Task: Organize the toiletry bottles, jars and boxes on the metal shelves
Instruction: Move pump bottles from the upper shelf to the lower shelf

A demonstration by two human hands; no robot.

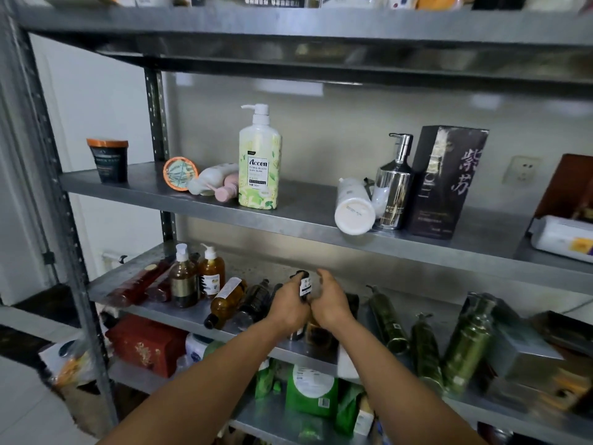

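- Starting at the left post of the metal shelves, a dark jar with an orange lid stands upright on the middle shelf
- One shelf down, red bottles lie flat, and a red box sits a shelf lower again
- A round orange-rimmed tin is propped on its edge, touching a pink-capped bottle that lies on its side
- Two amber pump bottles stand side by side on the lower shelf; just right of them another amber bottle and a dark brown bottle lie tipped over
- The tall Accen body wash stands upright beside the pink cap
- The person's left hand grips a small black bottle with a white label, fingers curled round it, over the middle of the lower shelf
- The right hand curves in at the bottle's other side; from here I cannot tell whether its fingers actually close on it
- Up on the middle shelf a pale bottle lies with its base at the front edge, beside an upright chrome pump bottle and a tall dark box
- Green bottles lean on the lower shelf right of the hands, with a silver box further along
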